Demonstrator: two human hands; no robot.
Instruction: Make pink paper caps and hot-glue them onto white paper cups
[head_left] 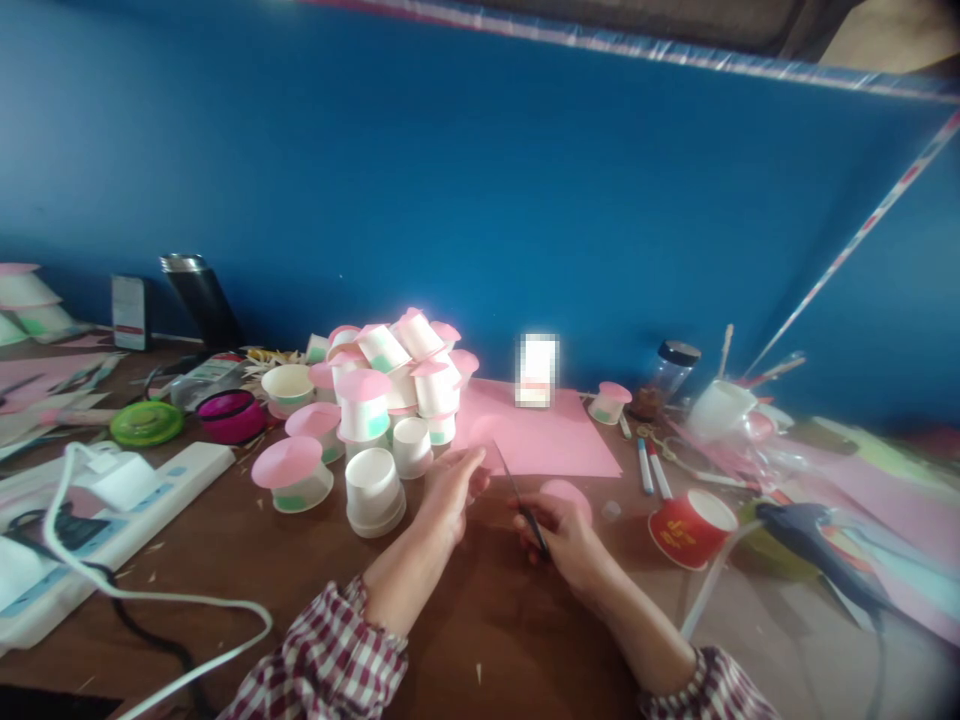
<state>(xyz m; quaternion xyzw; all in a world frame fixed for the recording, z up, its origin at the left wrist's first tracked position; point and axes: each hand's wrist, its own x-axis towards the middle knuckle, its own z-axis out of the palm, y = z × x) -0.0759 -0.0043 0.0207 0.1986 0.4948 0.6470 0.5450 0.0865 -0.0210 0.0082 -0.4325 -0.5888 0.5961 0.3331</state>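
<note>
My right fingers (541,508) grip 1 pair of scissors (533,525) over the desk (465,620), near pink paper (574,445); left fingers (474,462) half-curled, can't tell if holding anything. Likely light, stiff, slick-bladed; hold by black handle (540,543).

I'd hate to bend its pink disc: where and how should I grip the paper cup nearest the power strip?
The paper cup is probably best gripped low on its wall, from the front left: the pink disc overhangs, and white cups stand to its right.
</note>
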